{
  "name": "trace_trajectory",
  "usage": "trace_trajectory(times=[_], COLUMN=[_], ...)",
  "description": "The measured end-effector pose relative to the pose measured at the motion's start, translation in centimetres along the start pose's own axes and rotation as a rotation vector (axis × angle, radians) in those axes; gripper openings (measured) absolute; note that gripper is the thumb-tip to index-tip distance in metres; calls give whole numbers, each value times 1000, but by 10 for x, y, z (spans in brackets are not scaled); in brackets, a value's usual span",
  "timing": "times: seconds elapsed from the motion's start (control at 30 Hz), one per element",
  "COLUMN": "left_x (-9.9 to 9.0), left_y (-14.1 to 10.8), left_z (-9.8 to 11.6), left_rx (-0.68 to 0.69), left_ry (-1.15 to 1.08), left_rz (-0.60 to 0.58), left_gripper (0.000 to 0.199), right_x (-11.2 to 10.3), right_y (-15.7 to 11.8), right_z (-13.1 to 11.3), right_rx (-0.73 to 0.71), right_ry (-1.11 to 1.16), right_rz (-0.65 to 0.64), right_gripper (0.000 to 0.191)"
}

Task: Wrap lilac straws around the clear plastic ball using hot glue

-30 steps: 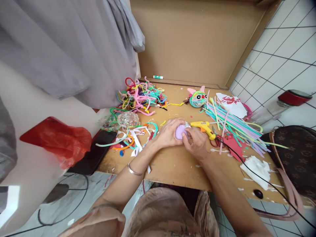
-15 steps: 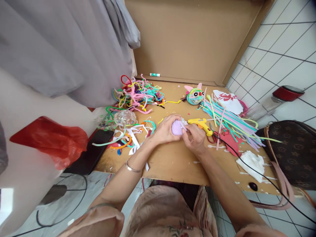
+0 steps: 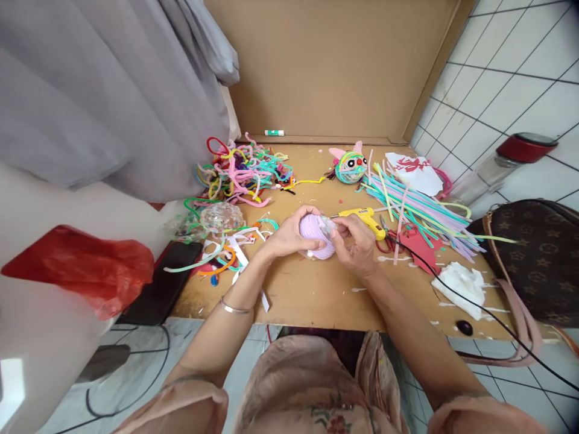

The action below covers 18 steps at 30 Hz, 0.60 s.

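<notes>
Near the middle of the table, a ball wrapped in lilac pipe cleaner (image 3: 312,229) rests in my left hand (image 3: 289,234), whose fingers curl round its left side. A patch of clear, bare surface shows at the ball's upper right. My right hand (image 3: 355,244) is closed in a pinch at that edge, thumb and forefinger together on what looks like the pipe cleaner's end, too small to be sure. Just behind the right hand lies a yellow hot glue gun (image 3: 364,220). A finished-looking ball with pink ears and googly eyes (image 3: 350,167) sits farther back.
Tangled pipe cleaners (image 3: 248,169) and a clear faceted ball (image 3: 221,216) lie at left. Straight pipe cleaners (image 3: 420,211), red scissors (image 3: 386,241), red felt (image 3: 420,247) and a white cloth (image 3: 461,289) are at right. A black cord (image 3: 443,289) crosses there, beside a brown bag (image 3: 534,265).
The lilac ball has turned in my left hand, showing more of its wrapped side and the clear patch. My right hand has shifted slightly up along its edge. The view has moved a little.
</notes>
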<state>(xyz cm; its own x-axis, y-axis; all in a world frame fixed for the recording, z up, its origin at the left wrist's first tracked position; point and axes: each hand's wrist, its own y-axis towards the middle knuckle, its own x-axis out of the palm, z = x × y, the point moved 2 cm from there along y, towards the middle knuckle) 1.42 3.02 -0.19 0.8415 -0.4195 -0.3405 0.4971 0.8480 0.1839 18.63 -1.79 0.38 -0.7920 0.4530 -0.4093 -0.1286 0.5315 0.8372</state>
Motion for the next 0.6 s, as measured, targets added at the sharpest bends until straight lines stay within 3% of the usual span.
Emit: trace_trajectory(times=[0.13, 0.43, 0.6], left_x=[1, 3, 4], left_y=[-3, -7, -8], left_z=[6, 14, 14], left_rx=[-30, -34, -43], left_ry=[24, 95, 115], left_rz=[-36, -57, -61], left_gripper=[59, 61, 59], right_x=[4, 2, -2], right_y=[0, 0, 4], right_z=[-3, -6, -11], right_rx=[-70, 17, -30], right_ry=[-12, 30, 17], right_rz=[-29, -12, 6], right_gripper=[15, 7, 9])
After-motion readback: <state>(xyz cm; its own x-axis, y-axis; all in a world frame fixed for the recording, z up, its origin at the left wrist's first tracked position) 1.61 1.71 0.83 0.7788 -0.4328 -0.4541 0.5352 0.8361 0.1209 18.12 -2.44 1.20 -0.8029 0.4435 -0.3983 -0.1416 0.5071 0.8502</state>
